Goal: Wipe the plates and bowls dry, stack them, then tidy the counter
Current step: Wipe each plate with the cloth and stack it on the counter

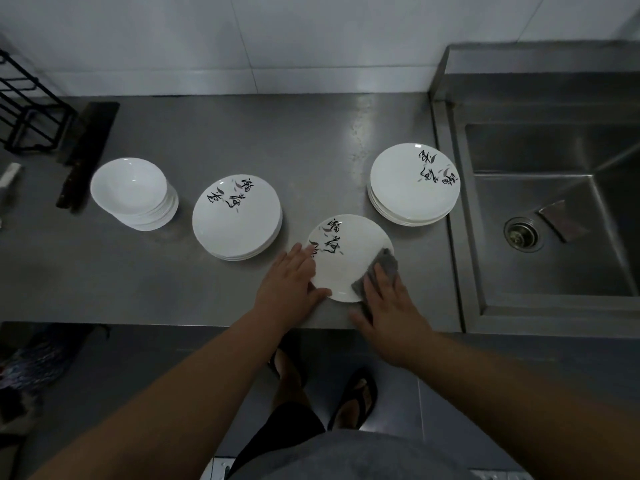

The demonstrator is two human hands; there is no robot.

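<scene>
Head view: plate just left of the sink, near the counter's front edge. Left hand lies flat, steadying it, right hand presses the cloth flat — a hard wipe could shove it off.

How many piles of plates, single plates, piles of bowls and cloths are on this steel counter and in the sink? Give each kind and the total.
Piles of white round plates with black brush writing: 2
Single white plate being wiped: 1
Piles of plain white bowls: 1
Grey cloths: 2, one on the single plate, one in the steel sink
Total: 6
</scene>
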